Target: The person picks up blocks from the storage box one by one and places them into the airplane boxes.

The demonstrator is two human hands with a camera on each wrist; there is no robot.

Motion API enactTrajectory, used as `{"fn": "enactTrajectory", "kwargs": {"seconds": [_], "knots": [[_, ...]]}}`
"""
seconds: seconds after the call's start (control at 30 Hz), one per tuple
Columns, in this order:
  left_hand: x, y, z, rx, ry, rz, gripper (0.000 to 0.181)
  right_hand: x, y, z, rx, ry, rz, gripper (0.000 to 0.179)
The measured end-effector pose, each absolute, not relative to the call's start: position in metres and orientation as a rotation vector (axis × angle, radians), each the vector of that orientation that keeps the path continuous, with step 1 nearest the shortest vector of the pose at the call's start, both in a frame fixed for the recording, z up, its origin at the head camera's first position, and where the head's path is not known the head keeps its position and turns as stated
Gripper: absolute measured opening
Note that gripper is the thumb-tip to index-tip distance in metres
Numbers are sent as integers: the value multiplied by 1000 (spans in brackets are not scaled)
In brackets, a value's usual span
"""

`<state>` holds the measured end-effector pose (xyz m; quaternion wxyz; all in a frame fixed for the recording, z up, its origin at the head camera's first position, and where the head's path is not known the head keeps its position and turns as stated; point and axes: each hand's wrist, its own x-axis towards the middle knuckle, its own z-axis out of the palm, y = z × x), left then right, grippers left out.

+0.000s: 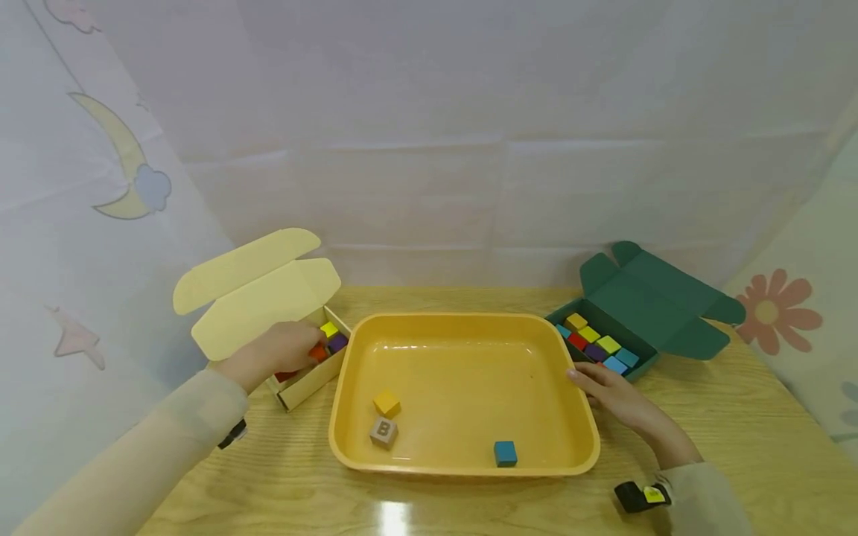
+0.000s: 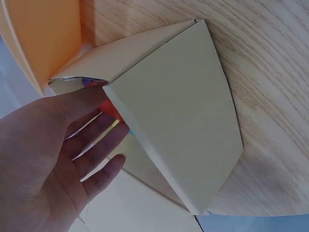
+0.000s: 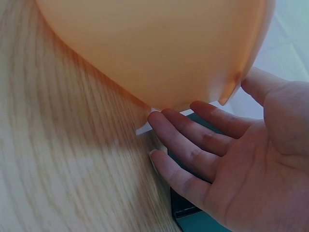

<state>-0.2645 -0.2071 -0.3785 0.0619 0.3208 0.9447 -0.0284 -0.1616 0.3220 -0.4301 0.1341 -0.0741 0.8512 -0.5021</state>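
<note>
My left hand (image 1: 291, 348) reaches into a cream cardboard box (image 1: 315, 382), its fingers beside an orange-red cube (image 1: 318, 353). In the left wrist view the visible fingers are loosely bent and some fingertips are hidden behind the box wall. A yellow cube (image 1: 329, 329) and a purple cube (image 1: 338, 342) lie in that box. My right hand (image 1: 620, 398) touches the right side of a yellow tray (image 1: 462, 372), thumb at the rim, relaxed fingers along the outer wall. Inside the tray are a yellow cube (image 1: 386, 403), a wooden letter B cube (image 1: 383, 432) and a blue cube (image 1: 506, 453).
Behind my right hand stands an open dark green box (image 1: 646, 363) with several coloured cubes, its lid (image 1: 663, 298) folded back. The cream lid (image 1: 268, 305) leans open at left. A pale cloth (image 1: 429, 186) hangs behind the wooden table (image 1: 751, 432).
</note>
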Motion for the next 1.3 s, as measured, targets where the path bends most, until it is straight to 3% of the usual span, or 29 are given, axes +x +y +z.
{"fn": "enactTrajectory", "kwargs": {"seconds": [0.3, 0.57, 1.3], "knots": [[-264, -205, -376, 1000, 2880, -75, 12, -161, 323, -429, -246, 2441, -1480, 54], [-261, -200, -360, 952, 2941, -1, 22, -161, 321, -429, -237, 2448, -1476, 53], [-229, -158, -318, 1348, 3054, 19, 19, -162, 322, -428, -279, 2436, -1504, 53]]}}
